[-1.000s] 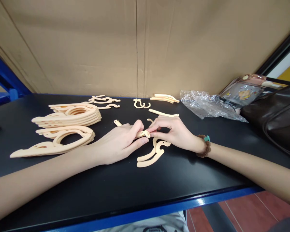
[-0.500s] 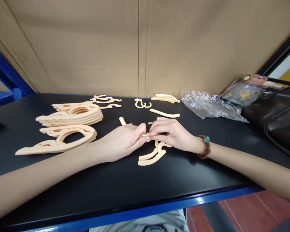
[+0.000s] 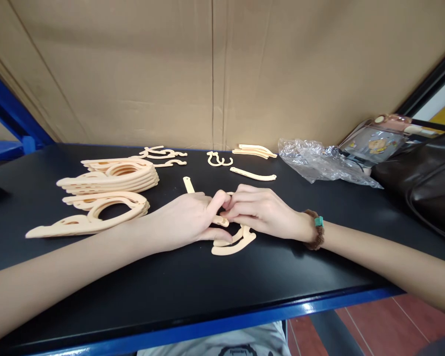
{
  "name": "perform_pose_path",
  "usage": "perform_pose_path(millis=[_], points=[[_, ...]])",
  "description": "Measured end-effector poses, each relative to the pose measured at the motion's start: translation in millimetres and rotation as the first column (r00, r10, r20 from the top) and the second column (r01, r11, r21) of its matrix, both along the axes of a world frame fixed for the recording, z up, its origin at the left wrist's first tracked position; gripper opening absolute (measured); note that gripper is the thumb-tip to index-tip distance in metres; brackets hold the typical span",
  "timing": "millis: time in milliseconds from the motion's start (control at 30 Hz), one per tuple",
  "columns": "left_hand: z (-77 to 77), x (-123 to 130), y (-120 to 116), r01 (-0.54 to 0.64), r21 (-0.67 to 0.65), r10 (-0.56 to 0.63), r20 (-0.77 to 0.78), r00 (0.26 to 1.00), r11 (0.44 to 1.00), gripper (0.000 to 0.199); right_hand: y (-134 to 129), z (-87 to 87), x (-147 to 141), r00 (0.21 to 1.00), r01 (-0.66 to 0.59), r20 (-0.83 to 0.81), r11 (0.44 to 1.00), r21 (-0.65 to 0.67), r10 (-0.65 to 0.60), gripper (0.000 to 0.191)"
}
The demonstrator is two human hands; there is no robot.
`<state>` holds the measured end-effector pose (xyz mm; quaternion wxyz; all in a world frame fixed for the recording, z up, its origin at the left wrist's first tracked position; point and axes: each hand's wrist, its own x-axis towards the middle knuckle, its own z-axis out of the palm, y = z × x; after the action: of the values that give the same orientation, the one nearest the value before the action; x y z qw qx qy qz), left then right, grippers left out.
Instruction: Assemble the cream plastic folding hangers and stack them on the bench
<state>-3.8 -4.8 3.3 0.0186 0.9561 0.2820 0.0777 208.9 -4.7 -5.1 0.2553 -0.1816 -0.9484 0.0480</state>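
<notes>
My left hand is closed round a cream plastic strip; one end sticks out behind the hand and the other shows near my thumb. Against it, my right hand has its fingers bent together over the strip's near end; whatever they pinch is hidden. Beneath both hands lie curved cream pieces on the black table, partly covered. Stacks of cream hanger-shaped parts rest beside my left forearm.
Small hooks, curved arms and a single strip lie behind my hands. More hooked pieces are at back left. Crumpled clear plastic and a dark bag occupy the right.
My left thumb has moved down and away from the strip's end, and its index finger has lifted. My right hand has shifted slightly nearer, covering more of the pieces below.
</notes>
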Motion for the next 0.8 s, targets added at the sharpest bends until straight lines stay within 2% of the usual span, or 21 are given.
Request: perform_pose_path(millis=[100, 167, 300, 467, 567, 667, 800], points=[[-0.2, -3, -3, 0.009, -0.042, -0.005, 0.083, 0.997, 0.999, 0.016, 2, -0.8, -1, 0.997, 0.033, -0.070, 0.999, 0.038, -0.031, 0.021], [-1.3, -4, -3, -0.028, -0.079, 0.037, 0.117, 0.992, 0.996, 0.011, 5, -1.9, 0, 0.992, 0.067, -0.108, 0.996, 0.060, -0.060, 0.020], [-4.1, -4, 3, -0.127, -0.104, 0.142, 0.151, 0.978, 0.986, 0.017, 11, -3.7, 1, 0.972, 0.172, -0.169, 0.983, 0.056, -0.161, 0.015], [-6.9, -5, 7, -0.138, -0.130, 0.160, 0.181, 0.970, 0.982, 0.023, 15, -1.1, 5, 0.937, 0.291, -0.212, 0.956, 0.040, -0.276, 0.010], [-7.5, -5, 6, -0.136, -0.118, 0.158, 0.200, 0.967, 0.984, 0.022, 23, 1.0, 13, 0.882, 0.349, -0.330, 0.937, -0.019, -0.335, 0.014], [-6.8, -5, 5, -0.149, -0.079, 0.163, 0.222, 0.961, 0.986, 0.020, 40, -1.2, 25, 0.824, 0.431, -0.370, 0.898, -0.085, -0.430, 0.022], [-4.2, -5, 3, -0.256, -0.019, 0.253, 0.245, 0.936, 0.966, 0.018, 62, -9.6, 40, 0.767, 0.621, -0.181, 0.783, -0.035, -0.616, 0.022]])
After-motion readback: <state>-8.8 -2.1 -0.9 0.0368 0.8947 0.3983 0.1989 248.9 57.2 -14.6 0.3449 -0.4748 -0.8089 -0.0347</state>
